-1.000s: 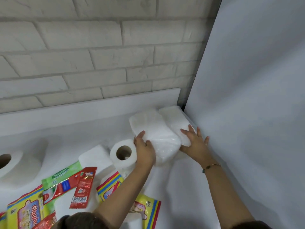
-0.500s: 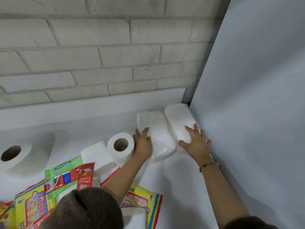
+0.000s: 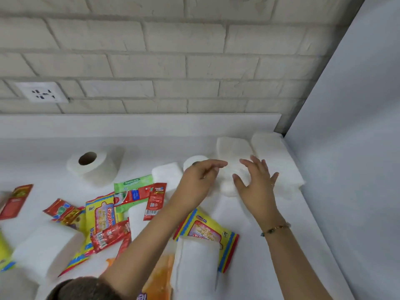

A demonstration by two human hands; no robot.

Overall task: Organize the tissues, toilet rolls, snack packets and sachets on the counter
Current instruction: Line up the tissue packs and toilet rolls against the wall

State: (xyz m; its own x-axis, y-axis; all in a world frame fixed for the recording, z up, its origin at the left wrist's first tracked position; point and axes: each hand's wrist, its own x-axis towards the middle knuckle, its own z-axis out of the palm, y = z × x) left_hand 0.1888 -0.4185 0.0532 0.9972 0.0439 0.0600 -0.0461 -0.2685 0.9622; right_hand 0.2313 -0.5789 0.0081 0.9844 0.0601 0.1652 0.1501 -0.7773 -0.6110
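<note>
Two white tissue packs lie side by side in the counter's back right corner: one [image 3: 232, 148] on the left, the other [image 3: 275, 156] against the side panel. My left hand [image 3: 199, 180] and my right hand [image 3: 257, 182] hover just above them, fingers spread, holding nothing. A toilet roll [image 3: 194, 161] peeks out behind my left hand, and another toilet roll [image 3: 95, 165] lies further left. Red sachets [image 3: 154, 200], a green wipes pack [image 3: 134, 182] and yellow snack packets [image 3: 207, 230] are scattered in front.
A grey side panel [image 3: 346, 148] walls off the right. A brick wall with a socket [image 3: 42, 92] stands behind the white counter [image 3: 270, 245]. More white tissue packs [image 3: 194, 265] and an orange packet [image 3: 160, 276] lie near the front edge.
Both hands have lifted off the two tissue packs and pulled back slightly. The packs now rest further into the corner. The view has shifted left, showing more clutter.
</note>
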